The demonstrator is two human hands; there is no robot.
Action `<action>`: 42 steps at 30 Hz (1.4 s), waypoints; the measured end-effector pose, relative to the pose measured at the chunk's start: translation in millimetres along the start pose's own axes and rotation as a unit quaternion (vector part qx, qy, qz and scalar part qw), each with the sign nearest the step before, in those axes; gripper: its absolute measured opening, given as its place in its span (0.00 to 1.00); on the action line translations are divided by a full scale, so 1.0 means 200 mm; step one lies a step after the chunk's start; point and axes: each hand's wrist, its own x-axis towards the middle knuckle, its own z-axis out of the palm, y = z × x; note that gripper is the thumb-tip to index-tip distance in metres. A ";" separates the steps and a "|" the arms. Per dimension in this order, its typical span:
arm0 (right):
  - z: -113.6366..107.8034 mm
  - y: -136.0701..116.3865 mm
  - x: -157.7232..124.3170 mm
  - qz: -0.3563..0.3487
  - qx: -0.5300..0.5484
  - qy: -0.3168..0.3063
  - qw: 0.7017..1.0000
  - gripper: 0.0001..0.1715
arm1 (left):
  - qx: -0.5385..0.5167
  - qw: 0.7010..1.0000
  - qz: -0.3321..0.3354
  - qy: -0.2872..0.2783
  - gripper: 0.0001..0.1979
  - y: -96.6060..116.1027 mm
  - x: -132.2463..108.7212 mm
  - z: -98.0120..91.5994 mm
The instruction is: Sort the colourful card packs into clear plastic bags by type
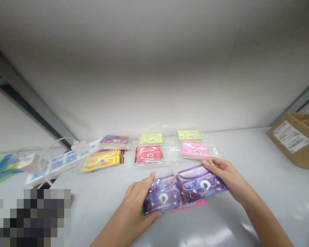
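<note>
My left hand (141, 199) is closed around a clear plastic packet of purple, galaxy-printed cards (162, 198), its thumb along the lower edge. Between the thumb and fingers of my right hand (221, 173) is a single-looking purple card (202, 184) with a round white-and-dark emblem. The card's left end meets or overlaps the packet's right side; whether it is partly inside the plastic I cannot tell. A pink edge (192, 205) shows beneath both, and a bit of green peeks out by my left palm.
Behind my hands lie stacks of yellow cards (103, 160), blue-red cards (114, 139), red cards (149, 154), pink cards (195, 150) and lime-green cards (150, 138), some in clear bags. A power strip (64, 162) with cables is at left. An open cardboard box (296, 140) stands at right.
</note>
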 end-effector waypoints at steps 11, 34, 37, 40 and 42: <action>0.10 0.07 0.02 -0.014 -0.052 -0.029 0.998 0.18 | 0.016 0.999 0.030 -0.007 0.45 0.04 0.01 -0.03; 0.15 0.13 0.03 -0.058 -0.040 0.014 0.997 0.22 | 0.011 0.999 0.039 -0.036 0.42 0.06 0.01 -0.02; 0.17 0.16 0.03 -0.059 0.003 0.035 0.998 0.24 | 0.020 0.998 0.040 -0.034 0.42 0.05 0.01 -0.03; 0.17 0.16 0.03 -0.058 0.021 0.044 0.997 0.24 | 0.018 0.998 0.035 -0.041 0.42 0.05 0.01 -0.03; 0.16 0.15 0.03 -0.049 0.022 0.050 0.997 0.24 | 0.016 0.998 0.030 -0.045 0.42 0.05 0.00 -0.03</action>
